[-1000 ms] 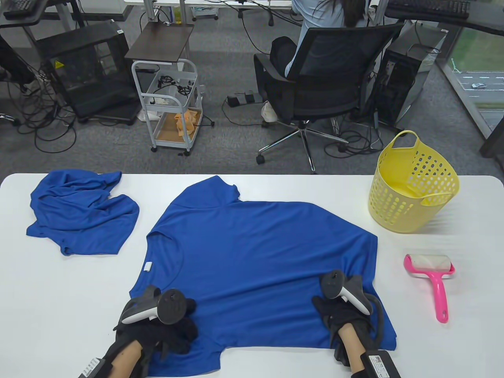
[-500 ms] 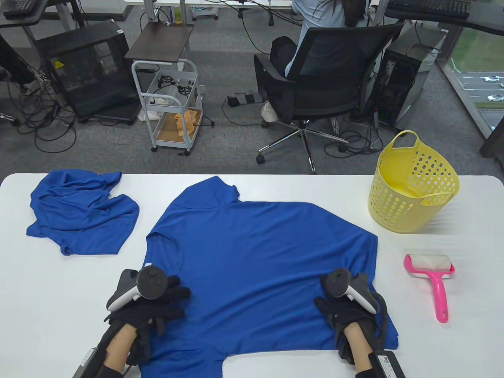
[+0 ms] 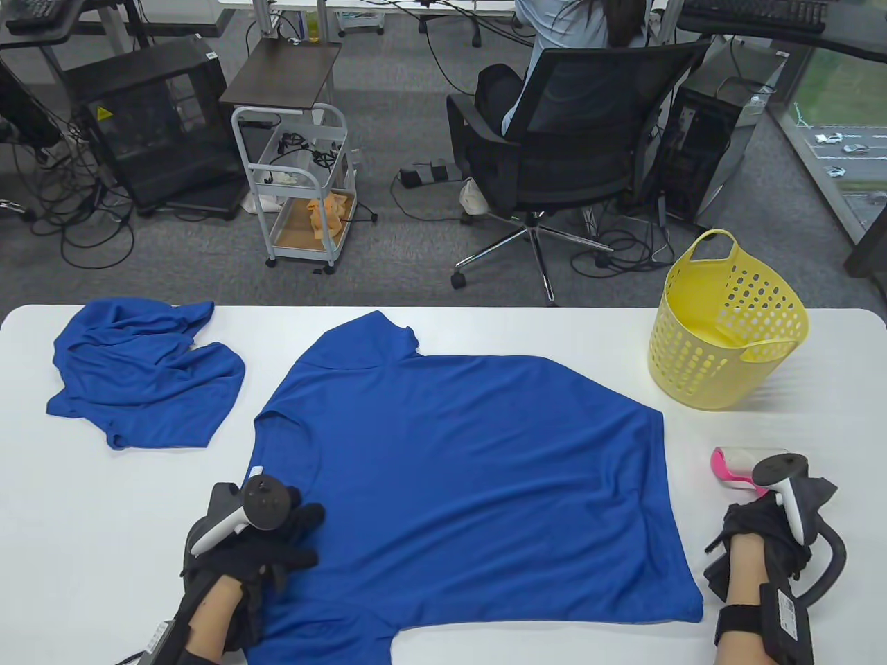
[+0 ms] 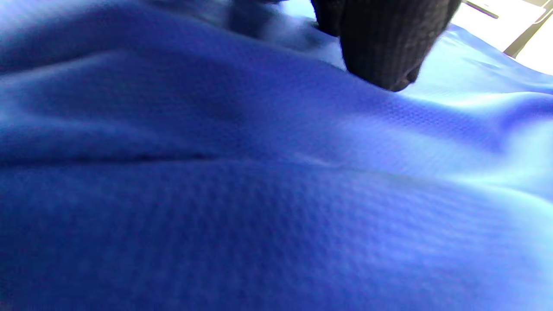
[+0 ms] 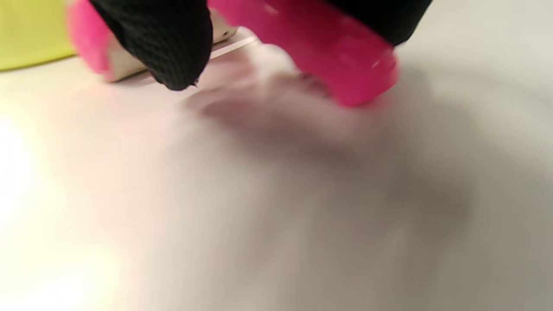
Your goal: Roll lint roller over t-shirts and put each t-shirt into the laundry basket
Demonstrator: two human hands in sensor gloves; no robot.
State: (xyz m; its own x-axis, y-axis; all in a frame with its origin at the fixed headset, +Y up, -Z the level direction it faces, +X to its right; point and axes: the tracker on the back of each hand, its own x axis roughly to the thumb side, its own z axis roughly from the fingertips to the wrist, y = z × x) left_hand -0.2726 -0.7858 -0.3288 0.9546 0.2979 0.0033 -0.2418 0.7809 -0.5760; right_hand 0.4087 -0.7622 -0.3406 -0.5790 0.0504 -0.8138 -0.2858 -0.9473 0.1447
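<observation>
bare table [image 3: 797,623] right of spread t-shirt [image 3: 471,450], laundry basket [image 3: 721,332] blocking far right

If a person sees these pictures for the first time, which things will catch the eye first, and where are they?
The large blue t-shirt spread flat across the middle of the white table dominates, with the left hand resting on its near left part. A second, crumpled blue t-shirt lies at the far left. On the right stand the yellow laundry basket and, nearer, the pink lint roller under the right hand.
</observation>
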